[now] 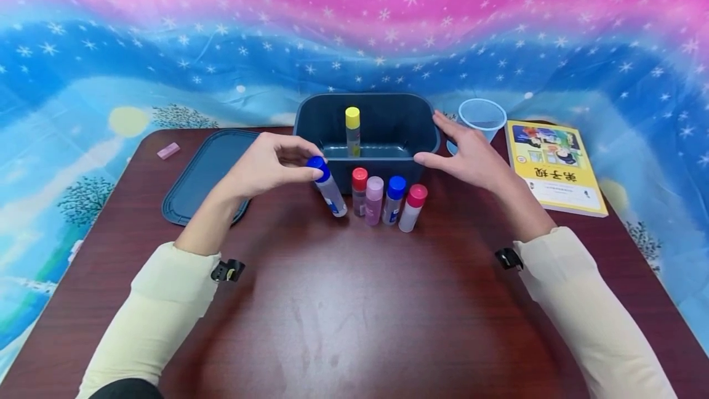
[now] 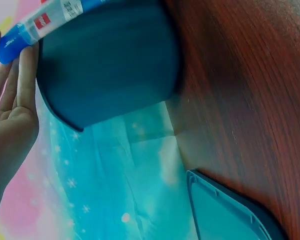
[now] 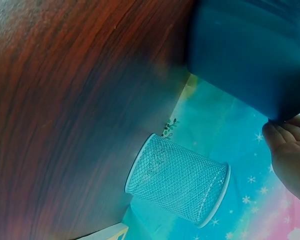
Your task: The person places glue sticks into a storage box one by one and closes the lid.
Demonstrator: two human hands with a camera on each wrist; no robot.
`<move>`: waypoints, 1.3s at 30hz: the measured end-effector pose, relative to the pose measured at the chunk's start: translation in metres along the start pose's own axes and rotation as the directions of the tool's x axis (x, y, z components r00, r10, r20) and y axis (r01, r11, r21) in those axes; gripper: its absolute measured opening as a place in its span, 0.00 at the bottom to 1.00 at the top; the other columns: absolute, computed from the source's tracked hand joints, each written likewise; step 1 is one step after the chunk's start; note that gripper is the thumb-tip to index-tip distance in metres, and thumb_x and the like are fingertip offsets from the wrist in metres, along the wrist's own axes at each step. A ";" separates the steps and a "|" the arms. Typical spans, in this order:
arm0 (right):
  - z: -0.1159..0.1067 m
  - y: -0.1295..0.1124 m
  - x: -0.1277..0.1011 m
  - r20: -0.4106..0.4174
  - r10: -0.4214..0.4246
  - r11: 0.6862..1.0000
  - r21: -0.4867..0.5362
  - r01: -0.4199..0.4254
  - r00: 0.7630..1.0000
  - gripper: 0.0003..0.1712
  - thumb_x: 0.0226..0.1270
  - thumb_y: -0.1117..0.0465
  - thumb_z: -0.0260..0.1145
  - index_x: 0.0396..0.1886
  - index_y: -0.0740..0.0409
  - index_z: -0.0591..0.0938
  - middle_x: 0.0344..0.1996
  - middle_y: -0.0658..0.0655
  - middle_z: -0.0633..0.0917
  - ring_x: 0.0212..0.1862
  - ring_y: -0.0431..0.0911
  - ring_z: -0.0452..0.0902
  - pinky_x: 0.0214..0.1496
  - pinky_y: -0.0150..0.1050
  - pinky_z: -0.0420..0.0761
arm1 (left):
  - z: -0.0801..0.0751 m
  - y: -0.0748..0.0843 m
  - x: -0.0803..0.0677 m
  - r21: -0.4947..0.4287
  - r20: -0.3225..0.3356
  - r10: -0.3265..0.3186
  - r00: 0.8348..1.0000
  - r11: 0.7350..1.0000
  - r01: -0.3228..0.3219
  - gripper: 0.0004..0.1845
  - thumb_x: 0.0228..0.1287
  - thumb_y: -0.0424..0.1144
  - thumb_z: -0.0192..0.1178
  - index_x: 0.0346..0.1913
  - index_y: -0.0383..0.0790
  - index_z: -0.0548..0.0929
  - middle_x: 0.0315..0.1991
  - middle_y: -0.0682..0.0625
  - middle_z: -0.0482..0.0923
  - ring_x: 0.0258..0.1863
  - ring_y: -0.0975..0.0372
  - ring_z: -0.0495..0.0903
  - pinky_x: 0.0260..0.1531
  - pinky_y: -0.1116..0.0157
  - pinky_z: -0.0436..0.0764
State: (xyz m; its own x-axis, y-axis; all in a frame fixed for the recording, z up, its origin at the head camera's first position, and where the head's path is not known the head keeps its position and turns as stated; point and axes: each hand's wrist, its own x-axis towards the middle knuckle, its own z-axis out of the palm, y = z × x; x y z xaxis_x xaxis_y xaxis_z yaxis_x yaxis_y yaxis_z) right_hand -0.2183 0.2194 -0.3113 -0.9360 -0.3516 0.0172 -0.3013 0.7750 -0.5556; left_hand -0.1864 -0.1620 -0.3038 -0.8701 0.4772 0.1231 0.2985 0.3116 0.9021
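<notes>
At frame centre a tilted blue-capped bottle (image 1: 328, 187) is pinched by the left hand (image 1: 264, 165); its label is unreadable. The right hand (image 1: 471, 156), fingers straight, touches the dark bin (image 1: 310, 119), whose floor is partly hidden

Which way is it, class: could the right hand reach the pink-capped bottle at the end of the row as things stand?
Probably yes. The right hand rests open on the bin, and the pink-capped bottle stands just below it with bare table between.

Mesh cup (image 1: 483, 117), yellow book (image 1: 554, 167), pink eraser (image 1: 168, 150)
</notes>
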 end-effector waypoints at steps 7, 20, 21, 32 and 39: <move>0.001 0.001 0.001 -0.011 -0.010 1.000 -0.007 0.010 1.000 0.56 0.65 0.31 0.66 0.83 0.49 0.52 0.81 0.52 0.53 0.80 0.54 0.47 0.72 0.65 0.61 | -0.014 -0.008 -0.001 -0.098 -0.071 0.056 0.996 0.993 -0.063 0.12 0.62 0.34 0.72 0.47 0.35 0.88 0.41 0.44 0.86 0.38 0.51 0.85 0.40 0.60 0.86; -0.001 0.001 0.001 -0.005 -0.011 1.000 -0.020 0.011 1.000 0.56 0.65 0.31 0.65 0.83 0.50 0.53 0.81 0.52 0.53 0.80 0.54 0.46 0.73 0.65 0.59 | -0.030 -0.011 0.007 -0.444 -0.182 0.162 0.970 0.866 -0.228 0.10 0.62 0.20 0.63 0.44 0.32 0.88 0.41 0.40 0.87 0.37 0.55 0.86 0.39 0.63 0.87; -0.001 0.001 0.001 -0.004 -0.010 1.000 -0.020 0.010 1.000 0.56 0.65 0.31 0.65 0.83 0.50 0.53 0.81 0.52 0.53 0.80 0.54 0.46 0.73 0.65 0.59 | -0.030 -0.011 0.008 -0.466 -0.191 0.165 0.968 0.852 -0.238 0.10 0.62 0.20 0.63 0.44 0.32 0.88 0.41 0.40 0.87 0.36 0.55 0.86 0.39 0.63 0.87; 0.002 -0.001 0.001 -0.001 -0.005 1.000 -0.012 0.005 1.000 0.57 0.64 0.31 0.65 0.83 0.50 0.52 0.81 0.52 0.52 0.81 0.54 0.45 0.73 0.65 0.59 | -0.033 -0.014 0.015 -0.607 -0.284 0.222 0.933 0.712 -0.354 0.07 0.63 0.23 0.65 0.44 0.29 0.87 0.41 0.37 0.86 0.39 0.52 0.87 0.40 0.60 0.88; 0.001 0.000 -0.001 -0.003 0.000 1.000 -0.013 0.000 1.000 0.57 0.64 0.30 0.65 0.83 0.49 0.52 0.81 0.52 0.52 0.81 0.54 0.45 0.73 0.66 0.58 | -0.029 -0.015 0.022 -0.610 -0.424 0.202 0.883 0.656 -0.444 0.08 0.61 0.26 0.70 0.43 0.30 0.88 0.40 0.39 0.86 0.37 0.54 0.86 0.38 0.62 0.88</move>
State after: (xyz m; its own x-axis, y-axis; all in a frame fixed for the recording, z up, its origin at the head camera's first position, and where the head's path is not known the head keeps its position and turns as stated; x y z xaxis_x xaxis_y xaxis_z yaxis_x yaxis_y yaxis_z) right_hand -0.2175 0.2195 -0.3123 -0.9365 -0.3501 0.0197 -0.3038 0.7819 -0.5444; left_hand -0.2215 -0.1798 -0.3022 -0.8740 0.1356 0.4666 0.3427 -0.5086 0.7898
